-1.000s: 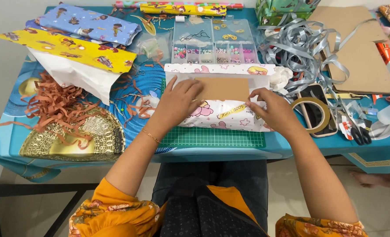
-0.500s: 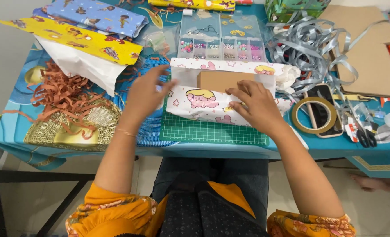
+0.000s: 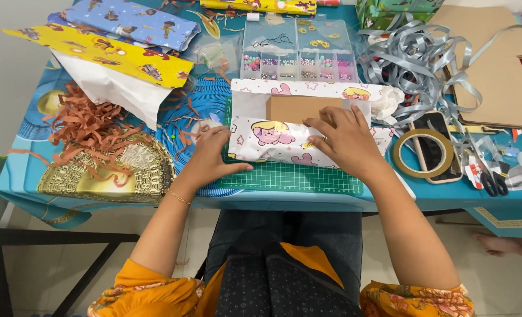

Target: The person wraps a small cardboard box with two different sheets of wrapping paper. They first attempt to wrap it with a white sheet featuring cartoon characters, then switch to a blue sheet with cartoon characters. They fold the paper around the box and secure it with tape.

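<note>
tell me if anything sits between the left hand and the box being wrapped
Nothing visible does. The left hand lies flat at the left end of the wrapping paper folded around the box, touching it. The right hand presses on the paper from above.

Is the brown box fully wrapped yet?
No. The brown cardboard box shows bare between the white cartoon-print wrapping paper flaps.
</note>
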